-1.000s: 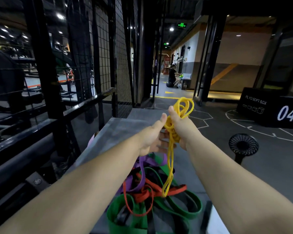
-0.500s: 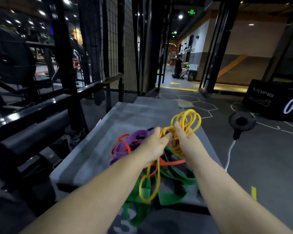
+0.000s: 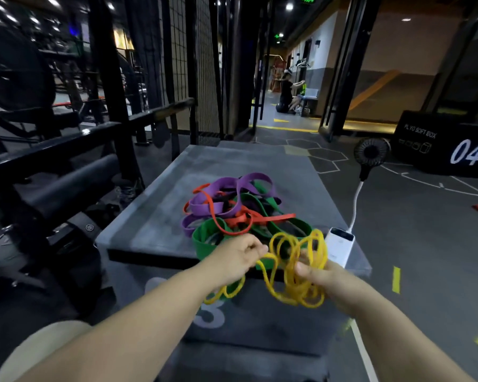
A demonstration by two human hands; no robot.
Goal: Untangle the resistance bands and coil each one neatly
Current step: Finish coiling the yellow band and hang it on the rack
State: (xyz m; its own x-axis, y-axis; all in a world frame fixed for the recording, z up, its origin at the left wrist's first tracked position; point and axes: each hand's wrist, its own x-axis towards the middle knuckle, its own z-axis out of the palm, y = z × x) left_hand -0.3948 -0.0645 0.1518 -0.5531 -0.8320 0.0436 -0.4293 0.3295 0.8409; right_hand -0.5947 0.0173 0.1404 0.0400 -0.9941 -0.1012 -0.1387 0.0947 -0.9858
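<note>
**Yellow band now clear of the pile**

Both hands have dropped lower and closer to the body since half a sec ago, w/ the yellow band (image 3: pixel 295 267) no longer trailing into the heap. Left hand (image 3: pixel 236 257) is curled closed, pinching one strand, a small loop hanging under the wrist. Right hand (image 3: pixel 324 279) is closed round the main bunch of yellow loops, thumb pressing across them; loops fan up and down from the grip. Band hangs between the hands, just in front of the near edge of the grey plyo box (image 3: pixel 160 213). Behind it, on the box top, sits the tangle: green band (image 3: pixel 204 238), red band (image 3: pixel 249 219), purple band (image 3: pixel 218 208) knotted together. White power bank (image 3: pixel 340 244) rests at the box's right near corner, cable running to a small black fan (image 3: pixel 370 154) on the floor.
</note>
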